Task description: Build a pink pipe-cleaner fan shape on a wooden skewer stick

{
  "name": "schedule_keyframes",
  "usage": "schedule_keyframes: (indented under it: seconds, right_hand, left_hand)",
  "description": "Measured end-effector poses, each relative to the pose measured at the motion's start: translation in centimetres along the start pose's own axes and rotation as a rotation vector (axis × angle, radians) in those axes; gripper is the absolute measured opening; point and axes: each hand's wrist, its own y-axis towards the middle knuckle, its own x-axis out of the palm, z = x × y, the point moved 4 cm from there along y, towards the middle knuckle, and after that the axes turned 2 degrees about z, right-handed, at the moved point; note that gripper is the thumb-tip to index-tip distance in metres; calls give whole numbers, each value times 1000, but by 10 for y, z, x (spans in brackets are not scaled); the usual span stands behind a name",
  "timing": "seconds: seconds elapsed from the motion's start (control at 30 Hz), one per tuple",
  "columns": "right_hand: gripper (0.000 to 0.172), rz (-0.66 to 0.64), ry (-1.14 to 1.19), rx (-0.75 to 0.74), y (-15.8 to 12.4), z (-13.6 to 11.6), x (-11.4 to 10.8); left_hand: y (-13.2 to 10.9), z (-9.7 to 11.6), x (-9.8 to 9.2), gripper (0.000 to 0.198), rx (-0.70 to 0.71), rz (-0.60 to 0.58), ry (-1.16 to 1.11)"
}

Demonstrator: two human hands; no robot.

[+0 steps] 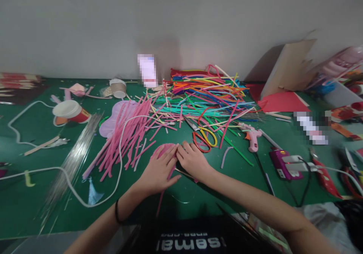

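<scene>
A flat, rounded pink pipe-cleaner piece [169, 146] lies on the green table in front of me, mostly covered by my hands. My left hand [159, 170] rests on top of it, palm down, with the fingers stretched out and the thumb apart. Against its right edge, my right hand [194, 164] has its fingers bent and together, gripping the edge; the fingertips are partly hidden. A pink strand hangs below the piece toward me. Just beyond my right hand lie scissors [209, 136] with red and yellow handles.
Loose pink pipe cleaners [127, 133] lie to the left, and a multicoloured heap [210, 87] stands behind. A white cable [120, 159] loops across the left side near metal wires [75, 155]. At right are a pink glue gun [253, 138], a purple power adapter [283, 165] and pliers [326, 176].
</scene>
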Motion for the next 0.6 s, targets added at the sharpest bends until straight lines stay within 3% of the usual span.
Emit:
schedule_keyframes:
  seconds: [0.13,0.3,0.4,0.6]
  right_hand:
    - [25,-29,77,-58,0,14,-2]
    - [28,78,331,260,-9,47,-11]
    - [34,99,367,259,-17,38,-10]
    - [48,-41,252,173,-30,9,5]
  left_hand:
    - [0,-1,-5,71,24,-12,-27]
    - [1,-7,-18,62,-30,-42,-117]
    - [-1,-14,-20,60,-85,-17,-91]
    - [-6,-17,-6,65,-42,-39,7]
